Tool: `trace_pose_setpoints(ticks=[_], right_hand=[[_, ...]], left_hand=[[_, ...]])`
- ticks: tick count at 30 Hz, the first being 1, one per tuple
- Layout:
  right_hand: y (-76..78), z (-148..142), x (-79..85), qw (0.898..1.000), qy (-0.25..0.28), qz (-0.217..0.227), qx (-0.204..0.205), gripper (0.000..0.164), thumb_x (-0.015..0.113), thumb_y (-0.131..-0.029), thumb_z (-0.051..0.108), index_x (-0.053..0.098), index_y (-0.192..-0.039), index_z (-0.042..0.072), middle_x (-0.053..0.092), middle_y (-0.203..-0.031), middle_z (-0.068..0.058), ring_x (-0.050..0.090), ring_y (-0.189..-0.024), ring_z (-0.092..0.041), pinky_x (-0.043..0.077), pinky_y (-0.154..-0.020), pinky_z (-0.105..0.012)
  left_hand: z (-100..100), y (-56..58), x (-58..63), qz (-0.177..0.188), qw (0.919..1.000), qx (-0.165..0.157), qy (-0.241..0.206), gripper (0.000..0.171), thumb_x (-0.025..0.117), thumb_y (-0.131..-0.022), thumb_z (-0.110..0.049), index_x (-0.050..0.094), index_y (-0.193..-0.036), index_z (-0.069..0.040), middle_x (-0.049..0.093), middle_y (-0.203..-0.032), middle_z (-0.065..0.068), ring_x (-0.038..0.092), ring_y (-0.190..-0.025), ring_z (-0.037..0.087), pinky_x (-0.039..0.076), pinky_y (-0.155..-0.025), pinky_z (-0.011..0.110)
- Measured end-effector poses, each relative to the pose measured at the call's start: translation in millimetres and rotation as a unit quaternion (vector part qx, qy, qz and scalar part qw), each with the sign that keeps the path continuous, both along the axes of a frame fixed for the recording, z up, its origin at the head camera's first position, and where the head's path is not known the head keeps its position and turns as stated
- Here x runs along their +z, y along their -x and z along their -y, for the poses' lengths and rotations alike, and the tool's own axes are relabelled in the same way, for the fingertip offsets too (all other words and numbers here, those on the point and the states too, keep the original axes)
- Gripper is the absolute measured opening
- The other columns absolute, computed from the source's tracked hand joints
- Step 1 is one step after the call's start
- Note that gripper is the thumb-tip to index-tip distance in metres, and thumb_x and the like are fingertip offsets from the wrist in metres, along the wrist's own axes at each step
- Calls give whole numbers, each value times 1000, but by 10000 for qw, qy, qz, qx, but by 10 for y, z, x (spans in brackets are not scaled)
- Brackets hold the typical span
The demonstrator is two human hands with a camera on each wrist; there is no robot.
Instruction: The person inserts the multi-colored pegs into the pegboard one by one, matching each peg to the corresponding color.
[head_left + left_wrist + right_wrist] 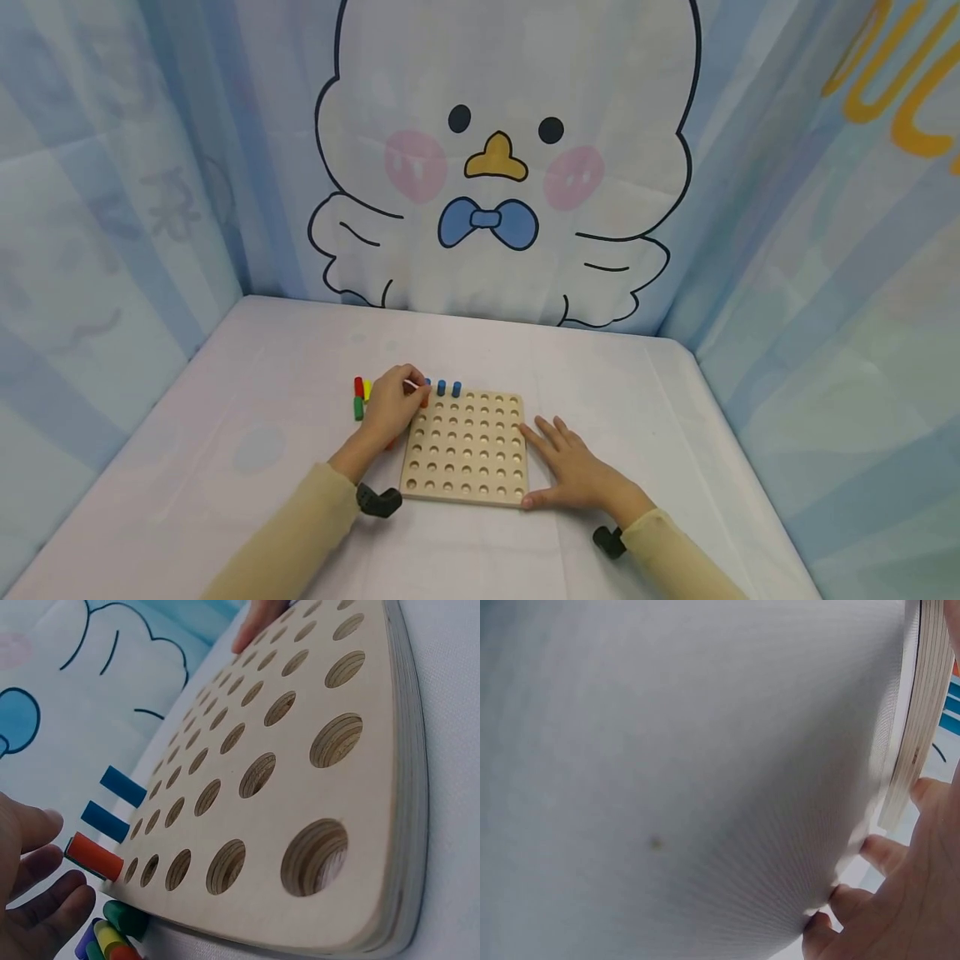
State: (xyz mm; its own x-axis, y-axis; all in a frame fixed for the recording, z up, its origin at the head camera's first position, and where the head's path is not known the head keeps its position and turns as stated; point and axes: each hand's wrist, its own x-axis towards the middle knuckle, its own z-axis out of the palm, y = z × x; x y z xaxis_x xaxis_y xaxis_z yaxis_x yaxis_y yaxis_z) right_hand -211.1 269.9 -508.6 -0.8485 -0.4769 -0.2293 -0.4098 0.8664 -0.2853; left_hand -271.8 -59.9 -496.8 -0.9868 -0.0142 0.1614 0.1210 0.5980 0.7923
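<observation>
A square wooden pegboard (467, 443) with rows of round holes lies on the table. At its far left corner stands an orange peg (96, 856), its lower end at a hole. My left hand (395, 402) is beside this peg, fingers loosely bent and parted from the thumb in the left wrist view. Blue pegs (456, 389) stand upright along the board's far edge. My right hand (573, 473) spreads its fingers at the board's right side, with thumb and index finger touching the edge. Its fingertips (881, 851) rest by the board's side in the right wrist view.
Loose pegs lie left of the board, among them a red peg (358, 387), a green peg (358, 408) and a yellow peg (111, 939). A white cloth covers the table (637, 392). Printed curtains (495, 275) hang behind and at both sides.
</observation>
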Motion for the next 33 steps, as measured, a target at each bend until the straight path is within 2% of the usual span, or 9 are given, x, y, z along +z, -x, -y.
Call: trace_pose_setpoints(ticks=[6,12,19,22,25,28,33], right_hand=[[4,-4,-18,10000,-30,21,-19,118,67,-77,81,14,-167,27,12,-173,-14,4,-158,-47,15,-125,-63],[6,7,-21,10000,-29,49,21,117,66,-77,82,13,-167,28,10,-174,-13,2,-159,-46,14,-126,-62],[-3,17,-8,10000,21,-28,49,118,67,-77,81,15,-167,25,12,-173,-15,5,-158,-48,16,-125,-63],[-4,20,-1,9999,73,-35,79,117,68,-78,80,15,-167,24,12,-173,-17,5,-158,-49,16,-124,-65],[-1,24,3,9999,71,-8,86,117,68,-79,79,15,-167,24,12,-173,-17,5,-158,-49,16,-124,-64],[-3,28,9,9999,76,27,60,117,69,-78,79,16,-167,24,12,-173,-17,4,-158,-49,16,-124,-64],[-3,25,14,10000,38,26,35,117,68,-79,79,15,-167,24,11,-173,-17,3,-158,-49,15,-125,-64]], left_hand=[[36,-19,0,18,10000,73,-36,11,73,-96,-17,66,-98,-10,66,-99,7,62,-89,21,51,-77,34],[126,-103,53,138,9995,213,-175,10,72,-97,-17,65,-96,-9,68,-100,8,62,-91,23,52,-79,37],[314,-199,119,629,9966,515,-101,12,69,-99,-20,65,-102,-9,69,-110,13,62,-94,26,54,-83,39],[416,-255,121,758,9947,679,-140,14,68,-100,-20,64,-103,-7,68,-114,15,61,-93,26,53,-79,35],[516,-314,101,848,9932,790,-122,15,67,-99,-20,63,-103,-6,67,-112,17,58,-86,25,50,-69,30],[600,-354,77,998,9921,760,81,14,67,-98,-18,63,-102,-5,67,-110,17,56,-82,23,46,-65,27],[675,-383,65,1161,9908,526,461,11,67,-95,-12,64,-102,-5,67,-107,16,56,-84,24,49,-68,29]])
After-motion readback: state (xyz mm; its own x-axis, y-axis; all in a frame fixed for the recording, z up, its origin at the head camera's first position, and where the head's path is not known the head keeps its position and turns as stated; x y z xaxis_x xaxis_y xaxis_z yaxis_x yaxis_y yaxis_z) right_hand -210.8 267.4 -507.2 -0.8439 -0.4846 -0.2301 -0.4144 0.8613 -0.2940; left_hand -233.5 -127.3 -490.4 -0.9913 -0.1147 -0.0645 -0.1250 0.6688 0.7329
